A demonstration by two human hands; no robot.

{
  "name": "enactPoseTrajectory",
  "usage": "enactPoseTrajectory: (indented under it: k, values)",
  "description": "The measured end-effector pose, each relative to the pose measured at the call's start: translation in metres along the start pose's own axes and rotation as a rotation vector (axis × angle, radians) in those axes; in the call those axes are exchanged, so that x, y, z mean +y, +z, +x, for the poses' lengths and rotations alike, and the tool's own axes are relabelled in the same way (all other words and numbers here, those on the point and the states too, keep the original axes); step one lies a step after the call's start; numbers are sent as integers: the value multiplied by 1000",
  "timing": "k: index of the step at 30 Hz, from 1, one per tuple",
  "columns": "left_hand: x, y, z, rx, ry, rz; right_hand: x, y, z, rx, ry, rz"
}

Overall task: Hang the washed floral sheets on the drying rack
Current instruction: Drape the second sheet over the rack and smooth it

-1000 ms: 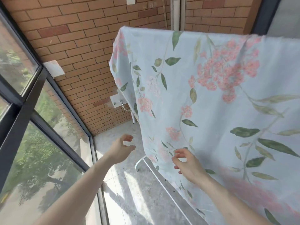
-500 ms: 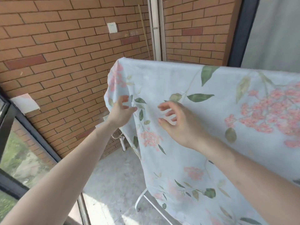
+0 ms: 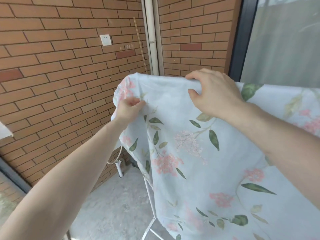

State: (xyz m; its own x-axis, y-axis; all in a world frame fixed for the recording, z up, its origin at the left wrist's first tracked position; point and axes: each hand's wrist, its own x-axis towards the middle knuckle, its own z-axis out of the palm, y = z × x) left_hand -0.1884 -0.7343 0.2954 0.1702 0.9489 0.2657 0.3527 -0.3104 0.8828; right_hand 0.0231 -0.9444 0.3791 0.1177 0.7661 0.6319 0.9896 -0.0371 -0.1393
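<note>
A pale blue floral sheet (image 3: 199,170) with pink blossoms and green leaves hangs over the top of a white drying rack (image 3: 149,194), of which only a leg and foot show below the cloth's left edge. My left hand (image 3: 129,108) pinches the sheet near its upper left corner. My right hand (image 3: 213,92) grips the top fold of the sheet over the rack's top bar, fingers curled behind the cloth and thumb in front.
A red brick wall (image 3: 60,84) stands close behind and to the left, with a white wall socket (image 3: 105,40) and a white downpipe (image 3: 152,35). A dark-framed glass door (image 3: 284,40) is at the right. A grey stone floor (image 3: 112,205) lies below.
Both hands rose from beside the hanging sheet up to its top. The left hand took hold near the corner and the right hand closed over the top fold. My view tilted down and nearer.
</note>
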Motion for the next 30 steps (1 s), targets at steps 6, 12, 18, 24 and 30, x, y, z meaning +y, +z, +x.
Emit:
enactPoseTrajectory:
  k: [6,12,18,24,30]
  values:
    - [-9,-13,2,245,105,100,-7,8,5,66,16,-108]
    - [-34,-7,-34,137,107,130,-9,25,-11,240,-106,127]
    - [-153,8,-116,-262,-99,292,-26,122,-129,-156,-108,437]
    - [-277,24,-194,-485,-462,367,-8,224,-241,-793,317,441]
    - [-332,47,-244,-540,-646,313,6,273,-312,-1021,680,516]
